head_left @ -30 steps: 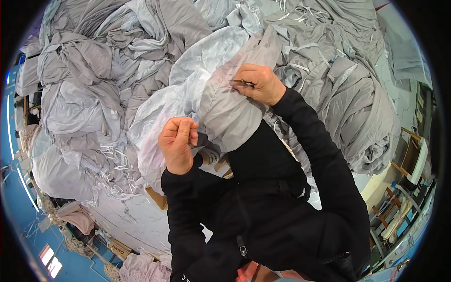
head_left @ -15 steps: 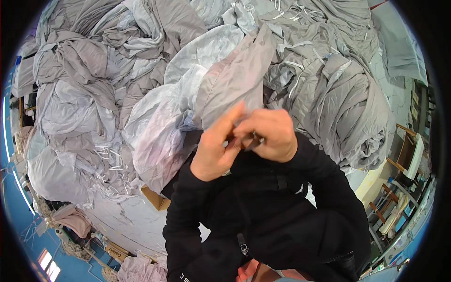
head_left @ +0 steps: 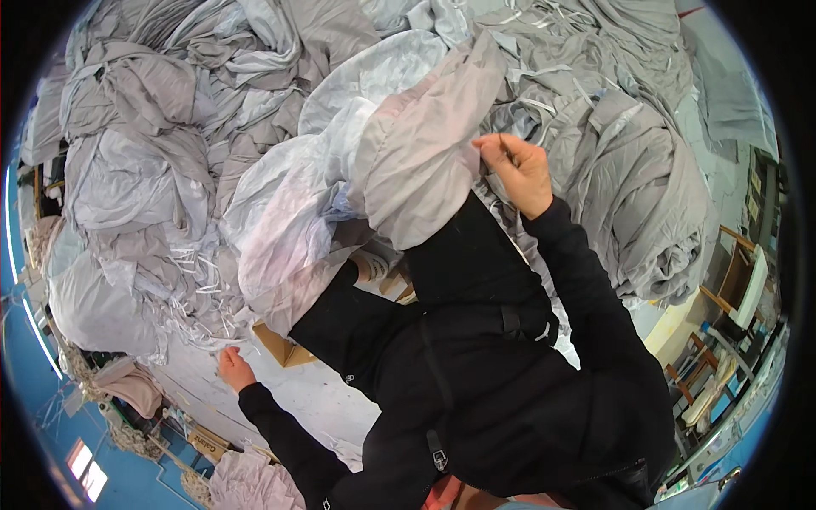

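My right hand (head_left: 520, 176) is at the right edge of a pale grey-pink cloth (head_left: 425, 140) draped over my lap. Its thumb and fingers are pinched together, and I cannot make out whether they hold the cloth edge or something small. Out to the lower left, my left hand (head_left: 236, 370) has its fingers curled closed beside white ties (head_left: 204, 289) hanging from a heap of cloth. What it holds, if anything, is too small to tell. Whitish, pink-tinted cloth (head_left: 285, 246) lies bunched to the left of the grey-pink part, across my black-clad knees.
Large heaps of grey cloth (head_left: 136, 110) lie at the left, and more heaps (head_left: 637, 187) at the right. An open cardboard box (head_left: 280, 347) stands on the floor by my left leg. Wooden and metal frames (head_left: 735, 276) stand at the far right.
My hands were together above my lap. They have parted: the left moved down and out to the left, the right up and right to the cloth's edge.
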